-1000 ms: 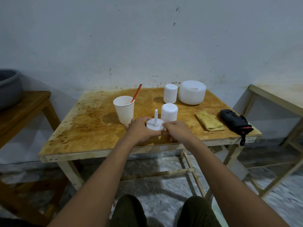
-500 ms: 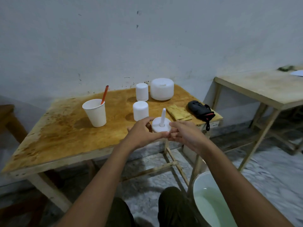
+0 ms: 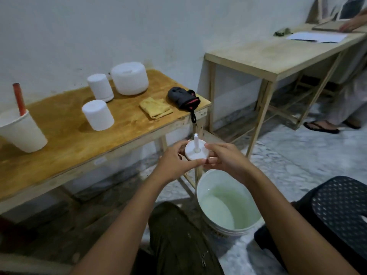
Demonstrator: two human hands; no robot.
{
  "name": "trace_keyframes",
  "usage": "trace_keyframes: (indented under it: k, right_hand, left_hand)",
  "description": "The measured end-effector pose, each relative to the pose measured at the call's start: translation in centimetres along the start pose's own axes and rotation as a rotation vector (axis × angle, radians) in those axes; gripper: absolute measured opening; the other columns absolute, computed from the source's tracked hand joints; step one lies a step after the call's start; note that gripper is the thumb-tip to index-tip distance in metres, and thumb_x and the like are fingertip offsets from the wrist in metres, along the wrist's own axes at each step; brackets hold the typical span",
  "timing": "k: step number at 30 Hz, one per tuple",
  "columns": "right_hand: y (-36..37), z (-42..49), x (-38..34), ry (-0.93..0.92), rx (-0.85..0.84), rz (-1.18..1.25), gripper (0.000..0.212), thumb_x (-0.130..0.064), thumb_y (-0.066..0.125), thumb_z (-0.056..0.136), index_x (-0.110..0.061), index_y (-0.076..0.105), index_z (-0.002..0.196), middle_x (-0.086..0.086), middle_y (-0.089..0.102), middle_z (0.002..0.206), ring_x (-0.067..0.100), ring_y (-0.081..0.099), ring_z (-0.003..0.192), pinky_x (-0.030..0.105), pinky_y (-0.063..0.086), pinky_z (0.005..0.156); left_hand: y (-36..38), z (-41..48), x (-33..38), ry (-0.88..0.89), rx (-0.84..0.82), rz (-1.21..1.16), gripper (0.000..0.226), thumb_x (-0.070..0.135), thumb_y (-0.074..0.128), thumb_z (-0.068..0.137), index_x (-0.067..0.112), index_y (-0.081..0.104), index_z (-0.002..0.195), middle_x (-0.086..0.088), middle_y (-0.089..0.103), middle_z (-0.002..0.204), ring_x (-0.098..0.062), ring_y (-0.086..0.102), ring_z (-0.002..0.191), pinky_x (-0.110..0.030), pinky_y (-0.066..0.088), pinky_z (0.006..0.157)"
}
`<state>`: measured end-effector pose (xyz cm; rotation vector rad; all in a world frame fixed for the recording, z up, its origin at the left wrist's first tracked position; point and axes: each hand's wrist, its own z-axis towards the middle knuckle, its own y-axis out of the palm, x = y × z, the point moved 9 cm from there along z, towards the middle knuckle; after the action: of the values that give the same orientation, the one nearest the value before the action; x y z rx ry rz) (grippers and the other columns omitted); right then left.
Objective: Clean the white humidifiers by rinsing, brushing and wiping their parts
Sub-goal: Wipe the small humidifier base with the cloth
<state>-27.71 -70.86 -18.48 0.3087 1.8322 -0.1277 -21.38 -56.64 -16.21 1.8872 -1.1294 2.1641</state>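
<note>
I hold a small white humidifier base (image 3: 195, 152), a round disc with a thin upright tube, in the air beyond the table's front edge. My left hand (image 3: 174, 161) grips its left side and my right hand (image 3: 224, 158) grips its right side. Just below them on the floor stands a white bucket (image 3: 200, 197) of greenish water. On the stained wooden table (image 3: 65, 143) stand two small white humidifier covers (image 3: 97, 115) (image 3: 100, 87) and a larger white round humidifier (image 3: 130, 78). A folded yellow cloth (image 3: 155, 107) lies near the table's right end.
A white paper cup (image 3: 23, 132) with a red-handled brush (image 3: 19, 99) stands at the table's left. A black pouch (image 3: 183, 99) lies on the right corner. A second wooden table (image 3: 264, 54) stands to the right, another person's hand (image 3: 350, 24) on it. A black perforated stool (image 3: 339, 207) sits at lower right.
Both hands lifted the humidifier base off the table and carried it right, to above the bucket. My view swung right and down, bringing the bucket, the stool and the second table into sight.
</note>
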Motion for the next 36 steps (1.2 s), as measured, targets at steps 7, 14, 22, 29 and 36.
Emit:
trace_keyframes:
  k: [7, 14, 22, 29, 36]
  right_hand:
    - [-6.5, 2.3, 7.4, 0.074, 0.159, 0.035, 0.023, -0.016, 0.06, 0.096, -0.001, 0.067, 0.111, 0.016, 0.072, 0.105, 0.028, 0.074, 0.085, 0.034, 0.061, 0.075]
    - [-11.8, 5.5, 16.2, 0.136, 0.336, 0.137, 0.014, -0.011, 0.06, 0.095, -0.005, 0.072, 0.092, 0.02, 0.071, 0.103, 0.026, 0.071, 0.085, 0.035, 0.061, 0.076]
    - [-15.2, 8.4, 25.6, 0.201, 0.5, 0.17, 0.013, -0.009, 0.06, 0.094, -0.004, 0.07, 0.1, 0.015, 0.069, 0.096, 0.013, 0.068, 0.074, 0.029, 0.059, 0.067]
    - [-15.9, 9.2, 29.4, 0.238, 0.552, 0.075, 0.023, -0.01, 0.06, 0.091, -0.004, 0.068, 0.112, 0.008, 0.074, 0.086, 0.017, 0.073, 0.078, 0.036, 0.061, 0.077]
    - [-15.8, 9.5, 28.9, 0.182, 0.592, -0.189, 0.03, -0.019, 0.064, 0.09, -0.012, 0.069, 0.118, -0.007, 0.071, 0.08, 0.017, 0.072, 0.082, 0.041, 0.059, 0.083]
  left_hand:
    - [8.2, 3.1, -4.5, -0.103, -0.136, -0.017, 0.061, 0.033, 0.089, 0.069, 0.03, 0.052, 0.118, 0.018, 0.063, 0.105, 0.003, 0.061, 0.088, -0.017, 0.053, 0.07]
    - [14.9, 6.1, -12.7, -0.256, -0.231, 0.027, 0.064, 0.043, 0.082, 0.075, 0.031, 0.049, 0.13, 0.003, 0.059, 0.118, -0.015, 0.06, 0.099, -0.025, 0.053, 0.08]
    - [18.7, 7.4, -24.5, -0.685, -0.109, 0.132, 0.059, 0.027, 0.065, 0.091, 0.007, 0.044, 0.143, -0.015, 0.048, 0.142, -0.032, 0.051, 0.125, -0.036, 0.044, 0.095]
    - [20.6, 6.9, -28.7, -0.775, -0.127, 0.224, 0.035, 0.002, 0.055, 0.09, -0.002, 0.059, 0.124, -0.02, 0.06, 0.126, -0.036, 0.058, 0.115, -0.031, 0.047, 0.081]
    - [20.3, 6.6, -30.3, -0.768, -0.055, 0.128, 0.044, -0.006, 0.053, 0.086, 0.004, 0.064, 0.127, -0.015, 0.066, 0.122, -0.032, 0.061, 0.113, -0.029, 0.048, 0.085]
